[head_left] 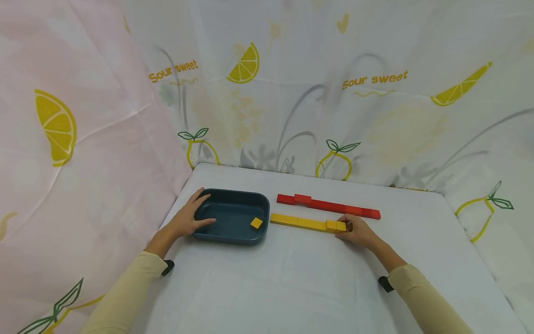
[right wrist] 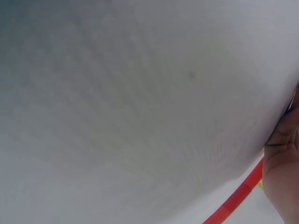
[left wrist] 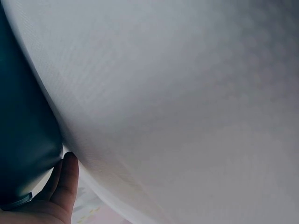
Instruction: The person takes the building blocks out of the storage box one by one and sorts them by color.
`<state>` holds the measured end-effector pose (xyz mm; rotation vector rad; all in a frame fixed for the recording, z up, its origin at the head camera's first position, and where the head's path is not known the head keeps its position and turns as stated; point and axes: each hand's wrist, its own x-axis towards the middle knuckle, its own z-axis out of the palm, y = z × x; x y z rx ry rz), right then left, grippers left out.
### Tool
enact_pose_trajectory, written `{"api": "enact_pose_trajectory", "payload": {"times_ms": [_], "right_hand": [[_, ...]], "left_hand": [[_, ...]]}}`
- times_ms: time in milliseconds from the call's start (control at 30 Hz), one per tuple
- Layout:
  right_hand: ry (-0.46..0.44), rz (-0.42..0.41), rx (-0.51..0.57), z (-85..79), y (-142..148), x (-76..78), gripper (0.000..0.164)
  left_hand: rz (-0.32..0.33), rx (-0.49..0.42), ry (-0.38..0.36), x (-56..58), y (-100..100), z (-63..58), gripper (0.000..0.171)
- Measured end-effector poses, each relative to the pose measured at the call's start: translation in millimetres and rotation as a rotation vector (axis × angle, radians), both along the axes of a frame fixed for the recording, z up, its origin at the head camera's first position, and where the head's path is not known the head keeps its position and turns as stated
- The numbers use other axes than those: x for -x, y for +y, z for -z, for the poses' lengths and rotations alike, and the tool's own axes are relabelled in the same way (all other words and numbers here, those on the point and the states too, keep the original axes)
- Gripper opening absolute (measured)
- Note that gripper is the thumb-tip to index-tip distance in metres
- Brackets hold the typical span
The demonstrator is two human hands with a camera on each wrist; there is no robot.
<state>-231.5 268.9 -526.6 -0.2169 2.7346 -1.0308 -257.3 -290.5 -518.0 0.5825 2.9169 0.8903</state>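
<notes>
My left hand [head_left: 189, 218] rests at the left side of a dark blue rectangular tray [head_left: 229, 240], thumb and fingers spread, the thumb reaching over the inside. In the left wrist view, straight fingers [left wrist: 67, 182] lie against the tray's outer wall [left wrist: 28, 116]. One small yellow block [head_left: 256, 223] lies inside the tray. My right hand [head_left: 359, 232] pinches the yellow block [head_left: 341, 227] at the right end of a yellow row [head_left: 306, 223], fingers behind and thumb in front. The right wrist view shows part of that hand [right wrist: 282, 163]; its fingertips are hidden there.
Behind the yellow row runs a row of red blocks [head_left: 327, 206], with one red block [head_left: 302, 199] standing out near its left end. A white cloth covers the table [head_left: 283, 287]. Lemon-print fabric [head_left: 267, 102] hangs behind and at the sides.
</notes>
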Motion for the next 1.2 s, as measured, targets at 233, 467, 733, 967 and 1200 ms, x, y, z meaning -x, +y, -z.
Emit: {"api": "enact_pose_trajectory", "payload": {"times_ms": [233, 467, 733, 967, 1200], "right_hand": [[0.000, 0.004, 0.000, 0.4, 0.1, 0.5, 0.042], [-0.003, 0.001, -0.007, 1.5, 0.2, 0.9, 0.043], [-0.010, -0.003, -0.007, -0.2, -0.1, 0.2, 0.046], [-0.019, -0.003, -0.030, -1.3, -2.1, 0.7, 0.050], [-0.018, 0.005, -0.034, -0.8, -2.6, 0.0, 0.051]], "left_hand": [[-0.001, -0.008, -0.015, 0.7, -0.2, -0.6, 0.095], [-0.001, -0.005, -0.023, 1.6, -0.8, -0.8, 0.095], [0.001, 0.000, -0.023, 1.7, -1.1, 0.0, 0.096], [0.000, -0.002, -0.020, 1.6, -0.4, -1.5, 0.096], [0.000, -0.001, -0.017, 1.6, -0.5, -0.1, 0.095]]}}
